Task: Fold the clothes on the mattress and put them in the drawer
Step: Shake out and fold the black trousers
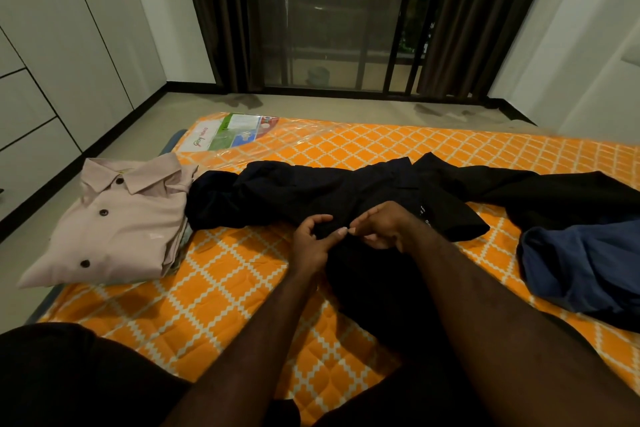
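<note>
Mid-fold on the black shirt (311, 191), spread across the mattress (225, 270): pinched at its front by left hand (311, 241) and right hand (384, 225). Next, likely: smooth flat, fold both sides inward.

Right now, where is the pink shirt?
In the head view, the pink shirt lies folded on the mattress, far left, beside the black shirt.

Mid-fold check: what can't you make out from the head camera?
Head view, black shirt: too dark; what left hand and right hand pinch is unreadable.
Blue garment: cut off by right edge, type unclear.
Stack under folded pink shirt: hidden by it.
Drawer: cabinet fronts cut by left edge.
</note>
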The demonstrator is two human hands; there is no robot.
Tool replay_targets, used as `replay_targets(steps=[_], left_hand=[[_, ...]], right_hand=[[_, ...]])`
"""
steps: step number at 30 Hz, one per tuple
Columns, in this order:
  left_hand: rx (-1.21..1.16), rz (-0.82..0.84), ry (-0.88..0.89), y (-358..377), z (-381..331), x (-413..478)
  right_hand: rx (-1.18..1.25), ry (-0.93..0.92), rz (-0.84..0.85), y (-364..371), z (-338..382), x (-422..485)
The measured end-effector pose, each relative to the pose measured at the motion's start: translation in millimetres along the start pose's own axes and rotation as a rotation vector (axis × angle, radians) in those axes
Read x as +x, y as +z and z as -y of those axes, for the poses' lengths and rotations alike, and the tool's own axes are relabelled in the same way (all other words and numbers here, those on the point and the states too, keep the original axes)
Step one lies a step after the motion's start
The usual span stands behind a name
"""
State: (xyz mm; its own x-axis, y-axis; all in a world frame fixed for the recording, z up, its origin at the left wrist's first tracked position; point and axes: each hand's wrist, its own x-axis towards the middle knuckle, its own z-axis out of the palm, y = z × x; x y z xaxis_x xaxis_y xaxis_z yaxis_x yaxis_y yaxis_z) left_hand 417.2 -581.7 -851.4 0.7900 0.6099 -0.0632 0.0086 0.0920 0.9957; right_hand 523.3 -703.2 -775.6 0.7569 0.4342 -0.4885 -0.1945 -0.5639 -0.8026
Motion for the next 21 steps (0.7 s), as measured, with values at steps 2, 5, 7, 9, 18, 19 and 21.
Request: replay_targets(steps=[2,5,7,9,18,19,21], left_hand=[[0.037,-0.043,0.016,1.0,0.9,2.7],[0.075,-0.090,0.063,4.3,-3.3,4.8],[0.077,-0.133,0.124,6.6,-8.9,7.2],[0.073,-0.180,0.173,5.3,-14.3,10.6],[0.108,-0.239,0.243,-8.1,-22.0,19.2],[0.114,-0.236,0.242,-10.9,-20.6,19.8],[0.119,-0.231,0.225,-18.1,-17.6,23.3]], right_hand=[[0.024,-0.007,-0.003,-1.7,0.5,0.0],[0.016,-0.044,-0.051,-2.6,5.5,-1.1],[-0.012,-0.077,-0.131,-6.3,10.4,0.9],[-0.085,-0.093,-0.298,-20.9,9.8,6.1],[-0.162,-0.054,-0.443,-60.5,-5.6,10.5],[-0.129,-0.043,-0.416,-60.4,-10.0,14.2],[-0.029,-0.009,-0.373,-64.6,-18.5,21.4]])
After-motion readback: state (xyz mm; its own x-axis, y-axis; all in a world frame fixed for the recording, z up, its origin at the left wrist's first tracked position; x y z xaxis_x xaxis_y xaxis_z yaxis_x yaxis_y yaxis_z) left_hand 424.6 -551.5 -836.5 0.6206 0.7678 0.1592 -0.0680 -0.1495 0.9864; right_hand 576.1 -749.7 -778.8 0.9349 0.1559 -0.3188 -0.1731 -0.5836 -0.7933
